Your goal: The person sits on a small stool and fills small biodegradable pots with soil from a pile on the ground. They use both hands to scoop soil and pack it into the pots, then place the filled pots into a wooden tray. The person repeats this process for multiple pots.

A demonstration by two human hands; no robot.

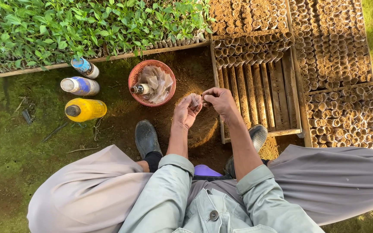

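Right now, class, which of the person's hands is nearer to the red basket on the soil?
The left hand is nearer: it sits just right of the red basket, almost at its rim. The right hand is farther right, beyond the left hand, over the wooden tray's edge.

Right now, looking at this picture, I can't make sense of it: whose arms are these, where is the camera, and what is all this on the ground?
The camera sits on a person's head and looks straight down, so you see their own knees, sleeves and two bare hands. There is no machine here. The person is seated low over bare soil, feet in dark shoes.

The left hand and right hand meet in the middle, pinching a small, thin clear plastic bag between them.

In front lies a red mesh basket holding more clear bags and a small bottle. To its left lie three bottles on their sides; the nearest is a yellow bottle. A wooden slatted tray on the right is partly filled with rows of small soil-filled pots. Green seedlings grow at upper left.
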